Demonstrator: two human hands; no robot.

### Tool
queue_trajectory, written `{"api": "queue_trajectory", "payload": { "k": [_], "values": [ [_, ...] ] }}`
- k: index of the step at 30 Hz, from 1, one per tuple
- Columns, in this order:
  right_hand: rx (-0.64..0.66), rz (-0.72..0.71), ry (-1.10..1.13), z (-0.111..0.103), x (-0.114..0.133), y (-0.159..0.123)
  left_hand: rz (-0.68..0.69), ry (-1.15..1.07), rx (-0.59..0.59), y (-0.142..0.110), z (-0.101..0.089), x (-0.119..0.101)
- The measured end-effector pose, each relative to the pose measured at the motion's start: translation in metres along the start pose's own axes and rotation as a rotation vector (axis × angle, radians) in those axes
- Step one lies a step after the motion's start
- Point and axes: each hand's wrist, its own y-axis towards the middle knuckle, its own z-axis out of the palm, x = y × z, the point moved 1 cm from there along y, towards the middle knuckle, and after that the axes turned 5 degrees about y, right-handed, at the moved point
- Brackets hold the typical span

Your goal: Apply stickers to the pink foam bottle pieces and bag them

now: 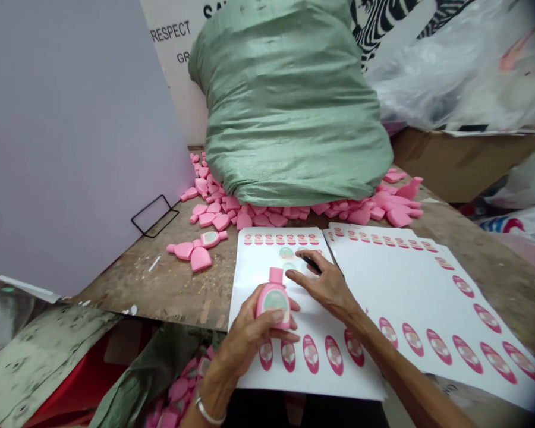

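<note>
My left hand (pixel 244 336) is wrapped round a small flat pink bottle (pixel 268 298) with a pale green oval label, its cap pointing away from me. The thumb lies over the lower part of the label. Just right of the bottle, my right hand (pixel 330 286) grips a short black tool (pixel 310 262) whose kind I cannot make out. Its fingertips hover by pale green oval stickers (pixel 287 252) on a white sticker sheet (pixel 254 279). Pink oval stickers (pixel 311 354) line the sheet's near edge, below both hands.
More sticker sheets (pixel 383 273) overlap at the right. Loose pink bottles (pixel 200 259) lie left of the sheet. A large green sack (pixel 294 113) stands behind, with many pink pieces (pixel 223 208) around its base. A black wire stand (pixel 155 216) sits beside a grey panel (pixel 75 131).
</note>
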Motion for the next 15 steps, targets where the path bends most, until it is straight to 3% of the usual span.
{"api": "queue_trajectory", "payload": {
  "k": [2,5,8,11,15],
  "values": [
    [0.004,0.016,-0.071,-0.009,-0.015,0.022,0.038,0.219,-0.178,-0.004,-0.025,-0.006],
    [-0.040,-0.010,-0.317,-0.016,-0.026,0.067,0.177,0.688,-0.582,-0.003,-0.070,-0.013],
    [-0.096,-0.009,-0.554,-0.004,-0.024,0.116,0.355,1.070,-0.847,0.005,-0.098,-0.015],
    [-0.046,-0.020,-0.608,0.019,-0.021,0.152,0.456,1.205,-0.878,0.013,-0.098,-0.012],
    [0.013,-0.007,-0.650,0.034,-0.020,0.174,0.450,1.146,-0.709,0.019,-0.079,-0.004]
  ]
}}
